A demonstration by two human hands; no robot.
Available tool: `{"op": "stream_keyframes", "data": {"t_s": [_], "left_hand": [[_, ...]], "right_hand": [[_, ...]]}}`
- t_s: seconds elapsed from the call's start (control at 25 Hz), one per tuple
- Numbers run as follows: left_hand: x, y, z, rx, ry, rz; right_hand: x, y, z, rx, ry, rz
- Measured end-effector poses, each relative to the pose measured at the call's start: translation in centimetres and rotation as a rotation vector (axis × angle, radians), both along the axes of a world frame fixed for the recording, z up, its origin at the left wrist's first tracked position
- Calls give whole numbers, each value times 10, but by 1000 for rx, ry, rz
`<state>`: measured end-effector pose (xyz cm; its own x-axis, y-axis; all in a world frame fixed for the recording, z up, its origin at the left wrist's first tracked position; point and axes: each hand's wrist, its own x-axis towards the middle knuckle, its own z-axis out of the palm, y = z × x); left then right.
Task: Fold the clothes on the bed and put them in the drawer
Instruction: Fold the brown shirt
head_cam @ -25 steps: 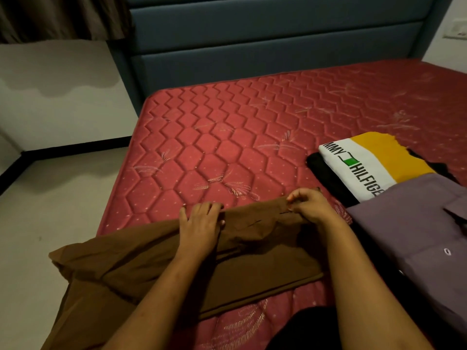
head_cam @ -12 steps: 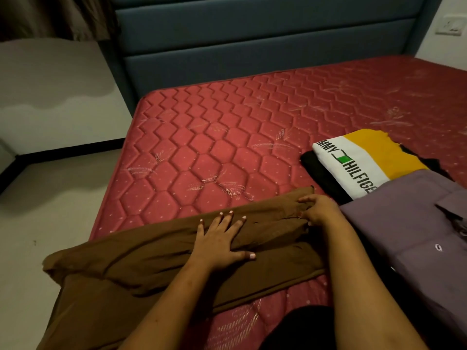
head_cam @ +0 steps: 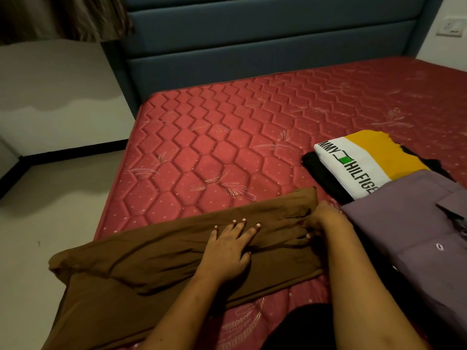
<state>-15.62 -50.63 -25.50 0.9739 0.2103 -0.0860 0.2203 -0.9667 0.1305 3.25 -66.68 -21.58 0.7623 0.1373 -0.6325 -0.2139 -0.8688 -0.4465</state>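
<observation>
Brown garment (head_cam: 164,253) lies in a long folded band across the near edge of the bed (head_cam: 227,147), its left end hanging past the mattress corner over the floor (head_cam: 38,210). The left hand (head_cam: 227,251) lies flat on its middle, fingers straight and spread, holding nothing. The right hand (head_cam: 321,221) has its fingers curled into the cloth at the right end, pinching it. Just beside that hand lies a folded purple shirt (head_cam: 404,223), overlapping a white-and-yellow T-shirt (head_cam: 366,162) that rests on a black garment (head_cam: 321,170). Beyond stand the blue headboard (head_cam: 252,46), a curtain (head_cam: 63,16) and a wall socket (head_cam: 452,27).
</observation>
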Motion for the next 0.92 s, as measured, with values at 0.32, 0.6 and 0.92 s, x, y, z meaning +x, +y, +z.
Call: {"op": "stream_keyframes", "data": {"t_s": [0.32, 0.6, 0.92], "left_hand": [[14, -23, 2, -52, 49, -19], [-90, 54, 14, 22, 76, 115], [-219, 190, 11, -497, -284, 821]], "right_hand": [[-3, 11, -8, 122, -343, 88], [-28, 24, 11, -283, -714, 115], [-225, 196, 16, 255, -680, 1310]]}}
